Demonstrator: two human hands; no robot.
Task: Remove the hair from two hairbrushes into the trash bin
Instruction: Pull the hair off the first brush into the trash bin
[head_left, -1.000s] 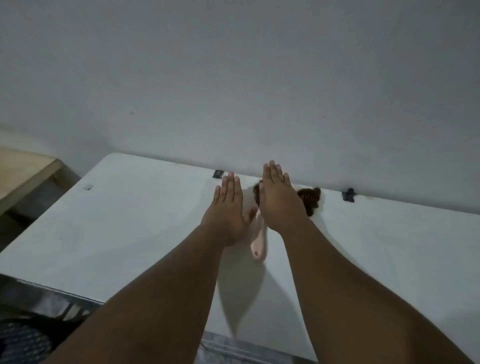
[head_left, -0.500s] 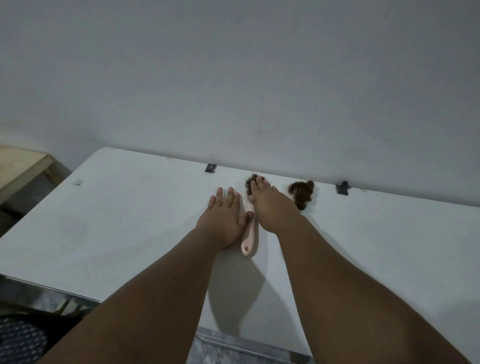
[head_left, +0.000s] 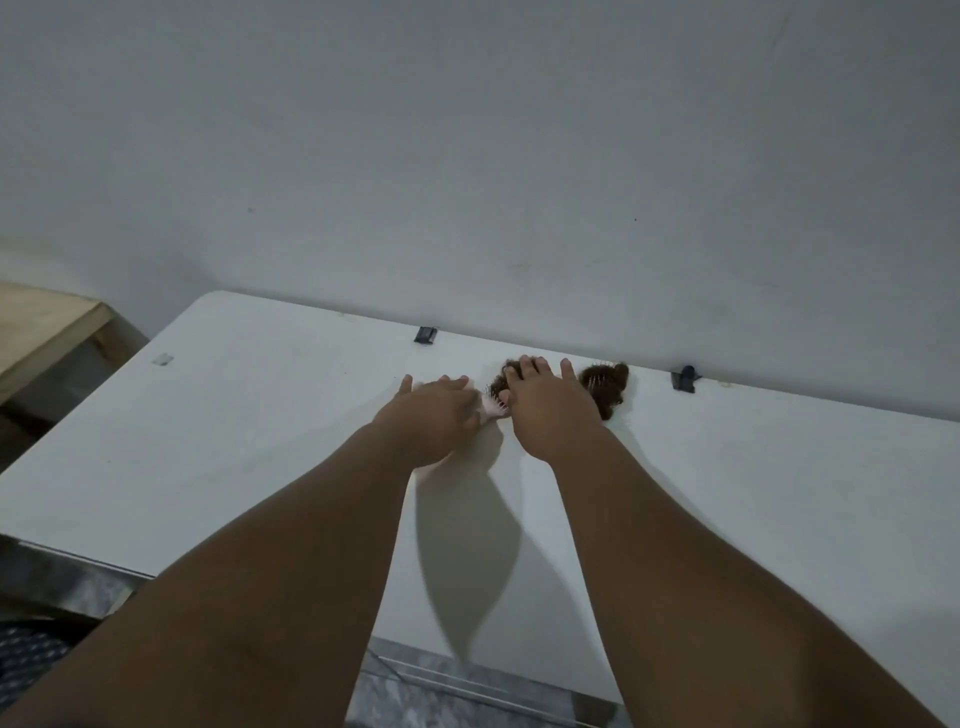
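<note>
White table (head_left: 260, 441) set against a plain pale wall (head_left: 467, 156); two small dark clips (head_left: 425, 334) sit on its far edge, one left of centre, the other (head_left: 683, 378) to the right. Low wooden surface (head_left: 36, 327) at far left, beyond the table's corner. Patterned dark item at bottom left, too dim to identify.

Hairbrushes, count: two, both near the far edge of the table.
1. Pink hairbrush (head_left: 494, 406): only a short section with pale bristles shows between the two hands; brown hair (head_left: 500, 382) packed in its far end. Long axis appears to run from near to far, head pointing toward the wall; the handle is hidden under the left hand, so its exact angle cannot be told.
2. Second hairbrush (head_left: 605, 387): lies just right of the right hand, its head loaded with a brown clump, pale bristle tips visible in it. Its handle is not visible, so its direction cannot be told.

Hands, count: two, bare, palms down, both forearms reaching across the table.
- Left hand (head_left: 434, 415): fingers spread, lying over the near part of the pink hairbrush; whether it grips it cannot be told.
- Right hand (head_left: 550, 410): fingers spread, tips on the hair at the pink hairbrush's far end; no closed grip visible.

Hands close together, side by side, not touching each other.
</note>
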